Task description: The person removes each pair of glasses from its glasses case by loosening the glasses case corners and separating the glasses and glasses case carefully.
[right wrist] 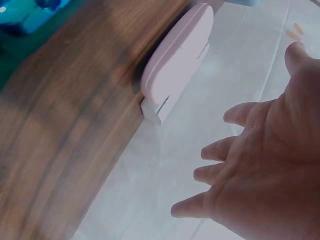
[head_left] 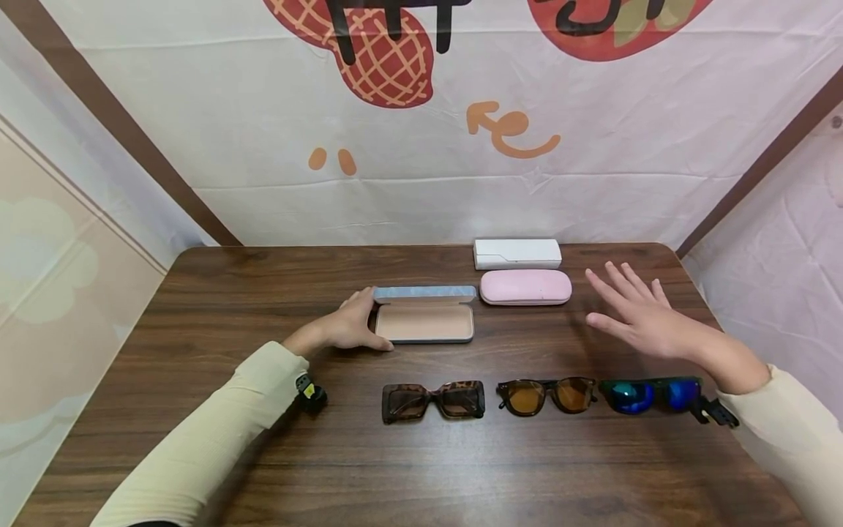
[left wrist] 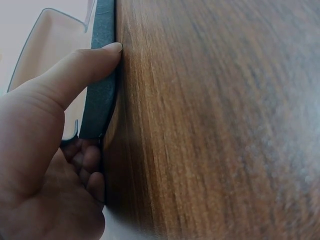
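A blue glasses case (head_left: 424, 323) lies with its lid up on the table, its beige lining showing. My left hand (head_left: 352, 322) grips the left end of this case. In the left wrist view, the thumb (left wrist: 95, 62) presses the case's dark front side, and the other fingers bend at its end. Raised over the table's right part, my right hand (head_left: 648, 315) has its fingers spread and holds nothing. Nearest to it is a closed pink glasses case (head_left: 525, 287), also seen in the right wrist view (right wrist: 180, 55).
Behind the pink case is a white glasses case (head_left: 517, 254). Along the front lie tortoiseshell sunglasses (head_left: 433, 401), amber-lensed sunglasses (head_left: 546, 396) and blue mirrored sunglasses (head_left: 652, 395), the last close to my right sleeve. A printed cloth (head_left: 395, 197) hangs at the table's back edge.
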Available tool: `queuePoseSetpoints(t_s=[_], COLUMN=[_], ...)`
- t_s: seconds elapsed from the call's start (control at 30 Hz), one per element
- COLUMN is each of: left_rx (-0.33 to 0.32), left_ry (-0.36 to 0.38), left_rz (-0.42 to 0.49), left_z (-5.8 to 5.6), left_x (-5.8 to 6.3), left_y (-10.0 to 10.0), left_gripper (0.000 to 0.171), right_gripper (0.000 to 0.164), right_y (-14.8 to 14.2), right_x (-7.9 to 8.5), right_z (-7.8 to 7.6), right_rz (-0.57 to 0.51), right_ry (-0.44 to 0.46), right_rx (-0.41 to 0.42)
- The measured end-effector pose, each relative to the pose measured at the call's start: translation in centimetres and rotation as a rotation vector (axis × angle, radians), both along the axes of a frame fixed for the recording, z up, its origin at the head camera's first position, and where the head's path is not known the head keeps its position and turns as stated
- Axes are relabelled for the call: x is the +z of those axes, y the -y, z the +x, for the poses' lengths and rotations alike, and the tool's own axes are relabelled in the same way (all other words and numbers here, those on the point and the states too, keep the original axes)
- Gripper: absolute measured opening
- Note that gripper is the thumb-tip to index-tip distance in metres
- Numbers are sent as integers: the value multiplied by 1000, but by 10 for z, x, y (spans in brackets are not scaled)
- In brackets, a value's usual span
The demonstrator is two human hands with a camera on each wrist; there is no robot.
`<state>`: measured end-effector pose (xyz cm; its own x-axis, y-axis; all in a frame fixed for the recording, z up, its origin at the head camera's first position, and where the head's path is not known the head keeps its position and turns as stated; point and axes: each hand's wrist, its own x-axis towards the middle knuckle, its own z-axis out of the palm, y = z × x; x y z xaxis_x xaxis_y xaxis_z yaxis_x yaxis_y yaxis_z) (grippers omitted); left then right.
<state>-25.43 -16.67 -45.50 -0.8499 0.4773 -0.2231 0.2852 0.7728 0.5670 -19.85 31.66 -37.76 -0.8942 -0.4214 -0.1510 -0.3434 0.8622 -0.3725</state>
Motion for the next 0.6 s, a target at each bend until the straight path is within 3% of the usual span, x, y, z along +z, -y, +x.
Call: queuePoseSetpoints(t_s=[0.1,0.33,0.6], left_rx=[-1,17,11], left_ry=[-4,35,21], left_rz=[7,-23,-13], left_z=[0,1,0], left_x=[-1,-1,-1], left_y=[0,1,1], left_gripper=[104,120,116], right_gripper=[77,76,75], right_y=[5,18,34], right_x=[3,8,12], right_z=[-2,-8,-12], right_rz=[-4,-9,0], right_ry=[4,23,18], right_rx=[17,46,75])
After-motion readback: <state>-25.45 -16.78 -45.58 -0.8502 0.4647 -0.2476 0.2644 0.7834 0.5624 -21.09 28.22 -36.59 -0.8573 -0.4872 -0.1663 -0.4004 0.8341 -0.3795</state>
